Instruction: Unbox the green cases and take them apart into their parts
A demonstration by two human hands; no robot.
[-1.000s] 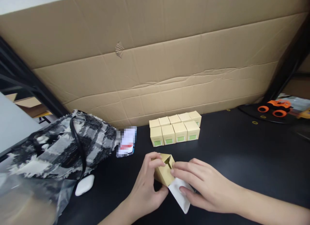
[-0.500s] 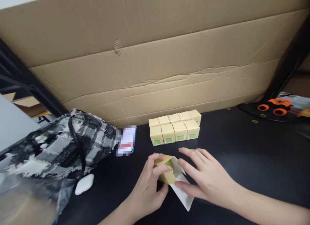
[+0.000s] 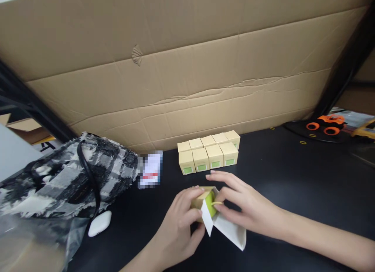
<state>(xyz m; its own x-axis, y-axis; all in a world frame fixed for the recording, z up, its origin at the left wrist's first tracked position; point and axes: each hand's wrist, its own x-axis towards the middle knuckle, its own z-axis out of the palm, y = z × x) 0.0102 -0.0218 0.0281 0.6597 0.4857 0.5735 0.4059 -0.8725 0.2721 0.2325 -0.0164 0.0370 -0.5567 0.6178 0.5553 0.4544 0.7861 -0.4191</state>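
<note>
My left hand is wrapped round a small pale-yellow cardboard box, which lies tilted with its open end to the right. White inner flaps stick out from that end. Inside the opening sits a lime-green item whose kind I cannot make out. A thin yellowish tab or loop juts from it, and my right hand pinches this between thumb and finger. Two rows of closed boxes of the same colour, with green label windows, stand just beyond my hands.
A fringed black-and-white bag lies at left, beside a white rounded case and clear plastic. A blurred-out packet is left of the boxes. An orange toy truck stands far right. Cardboard walls the back.
My right fingers have closed on the yellowish tab at the box's mouth. A white side flap now stands out beside my left thumb. The view has shifted slightly.
</note>
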